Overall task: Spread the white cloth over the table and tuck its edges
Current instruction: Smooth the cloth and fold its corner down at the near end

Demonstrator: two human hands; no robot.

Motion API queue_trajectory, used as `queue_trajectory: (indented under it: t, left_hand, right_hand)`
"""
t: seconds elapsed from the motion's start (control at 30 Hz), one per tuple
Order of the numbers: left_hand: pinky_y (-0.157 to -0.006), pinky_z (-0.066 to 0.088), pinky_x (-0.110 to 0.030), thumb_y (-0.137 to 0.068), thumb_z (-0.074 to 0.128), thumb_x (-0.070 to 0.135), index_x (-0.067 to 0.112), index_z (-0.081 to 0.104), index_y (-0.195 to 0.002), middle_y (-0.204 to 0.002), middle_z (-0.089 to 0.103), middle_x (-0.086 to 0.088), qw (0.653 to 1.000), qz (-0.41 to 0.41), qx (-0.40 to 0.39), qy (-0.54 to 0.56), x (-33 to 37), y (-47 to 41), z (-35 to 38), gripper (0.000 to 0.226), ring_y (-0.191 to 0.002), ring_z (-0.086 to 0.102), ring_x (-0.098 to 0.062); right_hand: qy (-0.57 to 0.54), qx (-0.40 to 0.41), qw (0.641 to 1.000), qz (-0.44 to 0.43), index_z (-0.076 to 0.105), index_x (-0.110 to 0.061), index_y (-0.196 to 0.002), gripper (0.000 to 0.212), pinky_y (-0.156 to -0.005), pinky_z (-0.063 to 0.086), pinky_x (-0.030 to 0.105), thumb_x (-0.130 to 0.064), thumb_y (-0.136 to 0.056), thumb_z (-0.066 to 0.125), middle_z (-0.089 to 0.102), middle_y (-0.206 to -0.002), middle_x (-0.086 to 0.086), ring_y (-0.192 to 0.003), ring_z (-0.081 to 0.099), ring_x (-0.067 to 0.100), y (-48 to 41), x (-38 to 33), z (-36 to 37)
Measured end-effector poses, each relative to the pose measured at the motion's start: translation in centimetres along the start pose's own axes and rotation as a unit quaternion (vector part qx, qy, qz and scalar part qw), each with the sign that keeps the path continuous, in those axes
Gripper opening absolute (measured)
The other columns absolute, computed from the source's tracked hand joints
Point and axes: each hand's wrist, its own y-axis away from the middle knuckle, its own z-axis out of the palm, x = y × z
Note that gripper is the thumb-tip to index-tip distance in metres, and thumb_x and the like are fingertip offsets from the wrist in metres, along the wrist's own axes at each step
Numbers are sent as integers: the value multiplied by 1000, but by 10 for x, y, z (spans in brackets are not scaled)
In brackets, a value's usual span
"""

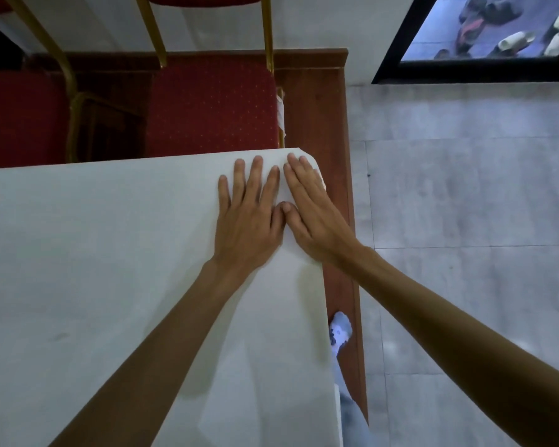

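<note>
The white cloth (94, 269) covers the table top from the left edge of the view to the rounded far right corner. My left hand (250, 217) lies flat on the cloth near that corner, fingers spread and pointing away from me. My right hand (310, 208) lies flat beside it, angled toward the corner, its fingertips at the rounded edge. The two thumbs touch. Neither hand grips the cloth. A soft fold runs down the cloth below my hands. The table itself is hidden under the cloth.
Red padded chairs (210, 104) with gold metal frames stand right behind the table's far edge. A brown wooden strip (317, 117) runs along the table's right side. Grey tiled floor (465, 221) lies to the right. My foot (339, 330) shows beside the table.
</note>
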Motion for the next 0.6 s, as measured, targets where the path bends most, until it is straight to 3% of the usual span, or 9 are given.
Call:
queue_trajectory:
  t: [0.1,0.27,0.4,0.43,0.5,0.57,0.6]
  left_hand:
    - [-123,7,-60,-104,20,51,16,18,-161,-168,9,-13,1000,-12,-12,-12,7,-11,2,67,-155,2,-36]
    - [-123,9,-60,-101,22,60,12,19,-160,-167,13,-16,999,-34,-17,-7,22,-36,-1,76,-154,6,-39]
    - [-123,12,-59,-101,24,61,9,26,-158,-165,23,-15,999,-26,-17,-35,38,-64,-1,77,-154,14,-37]
    - [-123,12,-59,-101,24,60,9,27,-157,-164,25,-15,999,-27,-18,-41,42,-71,0,76,-154,16,-36]
    - [-123,15,-58,-102,26,55,8,27,-157,-164,28,-14,998,-35,-18,-49,49,-79,1,73,-153,18,-35]
    - [-123,15,-57,-102,27,52,8,27,-157,-164,28,-14,998,-42,-11,-52,52,-81,2,70,-154,18,-35]
    - [-123,14,-56,-103,26,51,7,26,-157,-164,27,-14,998,-44,-8,-51,52,-81,2,70,-154,18,-34]
  right_hand:
    - [-50,3,999,18,17,-5,-162,59,-130,12,39,-18,-108,38,11,-172,8,-159,4,12,-12,10,-10]
    - [-117,101,984,86,28,-9,-158,54,-115,18,3,-5,-106,42,34,-162,2,-142,20,-16,-17,23,-28]
    - [-113,86,982,123,28,-7,-158,55,-106,11,-8,-4,-106,44,34,-164,9,-147,27,3,-19,43,-34]
    - [-116,73,984,117,29,-6,-158,54,-104,11,-9,-4,-106,45,36,-163,11,-142,27,0,-21,47,-34]
    - [-124,55,987,84,32,-3,-156,54,-109,19,-3,1,-104,46,42,-158,16,-136,29,-6,-30,56,-32]
    - [-118,23,992,46,36,0,-154,55,-119,38,27,3,-100,47,49,-153,17,-140,44,11,-41,64,-25]
    - [-109,9,993,35,38,1,-153,56,-116,44,40,1,-98,48,53,-149,17,-136,53,24,-45,65,-22]
